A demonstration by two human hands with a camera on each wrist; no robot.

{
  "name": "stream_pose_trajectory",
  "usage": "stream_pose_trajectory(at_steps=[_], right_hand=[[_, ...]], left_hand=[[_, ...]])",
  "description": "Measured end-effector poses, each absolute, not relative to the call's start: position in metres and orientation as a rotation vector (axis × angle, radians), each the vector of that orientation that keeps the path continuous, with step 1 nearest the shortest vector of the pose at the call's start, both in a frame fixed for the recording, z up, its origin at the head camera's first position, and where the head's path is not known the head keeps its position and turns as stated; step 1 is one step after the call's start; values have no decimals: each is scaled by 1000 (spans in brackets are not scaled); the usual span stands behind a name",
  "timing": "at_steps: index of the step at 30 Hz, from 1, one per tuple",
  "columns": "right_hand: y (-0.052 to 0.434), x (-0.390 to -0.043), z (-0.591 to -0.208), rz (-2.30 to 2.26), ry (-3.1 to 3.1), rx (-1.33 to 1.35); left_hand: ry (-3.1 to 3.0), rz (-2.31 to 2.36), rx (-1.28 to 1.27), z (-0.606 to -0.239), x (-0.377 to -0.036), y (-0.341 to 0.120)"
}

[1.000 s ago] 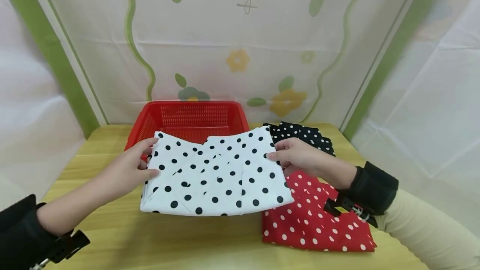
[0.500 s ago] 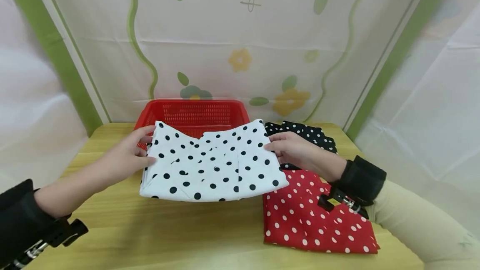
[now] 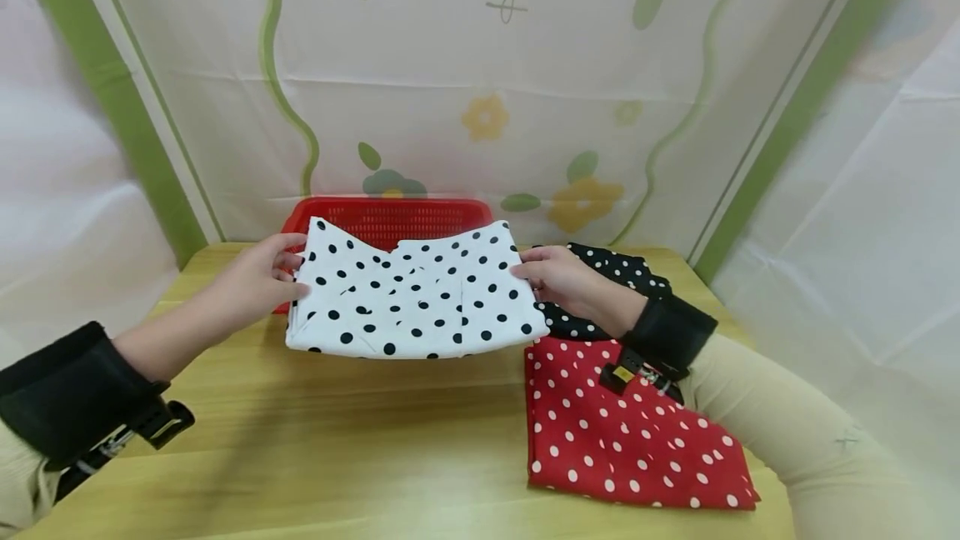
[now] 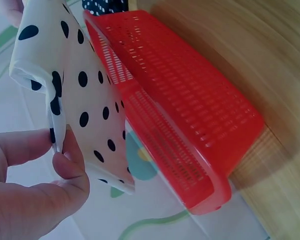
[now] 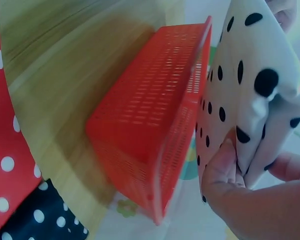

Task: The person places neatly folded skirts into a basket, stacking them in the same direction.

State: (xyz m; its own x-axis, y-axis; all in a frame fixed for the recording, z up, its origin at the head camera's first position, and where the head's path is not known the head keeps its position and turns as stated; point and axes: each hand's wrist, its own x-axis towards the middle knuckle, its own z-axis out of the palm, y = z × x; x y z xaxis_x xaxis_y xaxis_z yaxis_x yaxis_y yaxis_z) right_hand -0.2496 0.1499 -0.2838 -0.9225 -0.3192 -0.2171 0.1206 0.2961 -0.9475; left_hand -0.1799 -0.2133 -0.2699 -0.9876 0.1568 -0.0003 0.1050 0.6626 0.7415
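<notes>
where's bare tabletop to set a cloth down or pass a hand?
Free: the wooden table in front of the white dotted cloth and left of the red dotted cloth. Crowded: back, with the red basket, and right, with the black dotted cloth.

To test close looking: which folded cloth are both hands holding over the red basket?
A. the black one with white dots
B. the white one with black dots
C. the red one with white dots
B: the left hand and right hand pinch the white cloth; the others lie on the table.

Fingers (image 5: 220,167) pinch spotted white cloth (image 5: 249,95) beside red basket (image 5: 150,125).
</notes>
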Motion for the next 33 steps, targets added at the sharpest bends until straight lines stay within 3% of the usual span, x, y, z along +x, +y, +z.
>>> stream_pose_trajectory(at_steps=[18,33], right_hand=[[142,-242,-279,-1703,2228,-5],[132,-261,-281,-1673,2297,79]], left_hand=[[2822,1258,170,-263,-173,-208],[2833,1294,51,-265,-196,-205]])
